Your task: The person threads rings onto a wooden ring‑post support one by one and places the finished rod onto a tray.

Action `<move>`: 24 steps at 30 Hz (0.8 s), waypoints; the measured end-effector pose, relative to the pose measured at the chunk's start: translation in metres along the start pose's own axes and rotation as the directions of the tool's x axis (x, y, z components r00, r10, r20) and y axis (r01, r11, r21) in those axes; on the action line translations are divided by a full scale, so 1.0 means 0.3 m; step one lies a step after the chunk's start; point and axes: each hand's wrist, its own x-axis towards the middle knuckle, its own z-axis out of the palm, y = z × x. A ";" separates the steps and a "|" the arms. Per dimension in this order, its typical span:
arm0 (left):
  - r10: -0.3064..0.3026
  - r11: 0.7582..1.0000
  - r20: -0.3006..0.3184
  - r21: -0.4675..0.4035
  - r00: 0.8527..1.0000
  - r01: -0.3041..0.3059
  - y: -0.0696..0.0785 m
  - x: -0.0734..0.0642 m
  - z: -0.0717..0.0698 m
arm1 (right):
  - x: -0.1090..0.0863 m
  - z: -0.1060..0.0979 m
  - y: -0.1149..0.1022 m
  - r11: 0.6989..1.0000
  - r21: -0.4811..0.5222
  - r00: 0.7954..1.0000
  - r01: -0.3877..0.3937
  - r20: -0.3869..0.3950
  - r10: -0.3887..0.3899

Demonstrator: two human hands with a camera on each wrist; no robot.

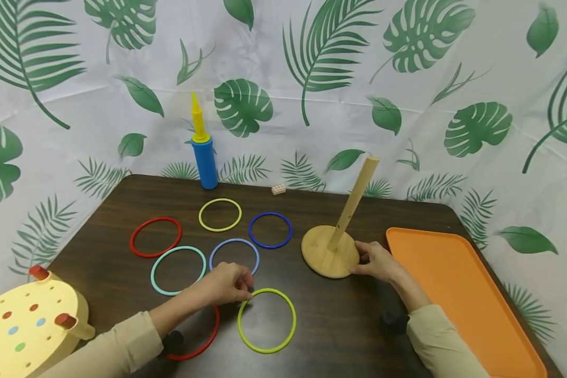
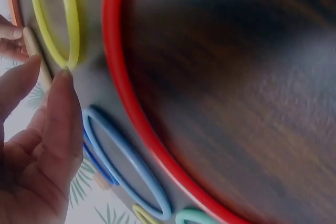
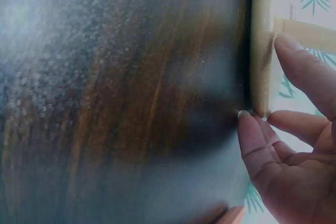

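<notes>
My left hand (image 1: pixel 229 283) is over the yellow-green ring (image 1: pixel 294 323), fingertips right at its upper left rim. In the left wrist view, a gap shows between thumb and fingers, with one fingertip beside that ring. My right hand (image 1: pixel 377 261) holds the right edge of the round base of a wooden peg stand (image 1: pixel 323 254), whose post leans to the right in the head view. The right wrist view has thumb and fingers on either side of the base's rim. A red ring (image 1: pixel 217 320) lies partly hidden under the left forearm, and a light blue ring (image 1: pixel 257 252) is partly behind the left hand.
Farther back lie another red ring (image 1: pixel 132 242), a turquoise ring (image 1: pixel 152 275), a yellow ring (image 1: pixel 200 215) and a dark blue ring (image 1: pixel 290 231). A blue and yellow pump (image 1: pixel 205 163) stands by a small block (image 1: pixel 278 189). An orange tray (image 1: pixel 453 283) is right, a yellow pegged drum (image 1: pixel 28 320) left.
</notes>
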 end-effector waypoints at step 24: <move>-0.024 0.990 -0.035 0.135 0.999 0.028 0.031 -0.009 0.068 | -0.002 0.010 0.008 0.998 -0.034 0.998 -0.055 -0.047 0.053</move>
